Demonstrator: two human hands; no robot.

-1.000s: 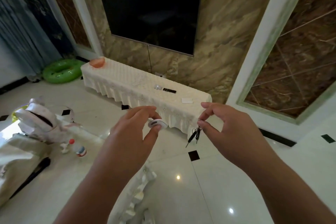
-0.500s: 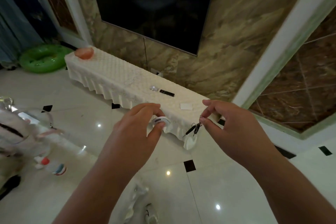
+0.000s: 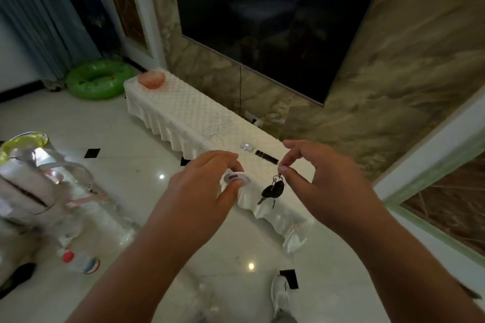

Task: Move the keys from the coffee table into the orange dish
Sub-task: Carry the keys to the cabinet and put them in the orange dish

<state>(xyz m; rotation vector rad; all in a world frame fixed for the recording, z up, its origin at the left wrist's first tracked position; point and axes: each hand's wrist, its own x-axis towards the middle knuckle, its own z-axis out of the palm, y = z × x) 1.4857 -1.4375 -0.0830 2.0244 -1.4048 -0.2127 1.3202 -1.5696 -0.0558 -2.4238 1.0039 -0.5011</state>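
Keys (image 3: pixel 273 189) with dark, rounded heads dangle as a small bunch from a metal ring, their thin silver blades pointing down, in the air in front of the near end of the long cabinet draped in a white cloth (image 3: pixel 183 113). The right hand (image 3: pixel 322 178) pinches the ring between thumb and forefinger with its other fingers loosely spread, while the left hand (image 3: pixel 207 186) is curled around a small white round object (image 3: pixel 235 178) held between thumb and fingertips. Well away, the orange dish (image 3: pixel 152 78) sits on the cabinet's far end.
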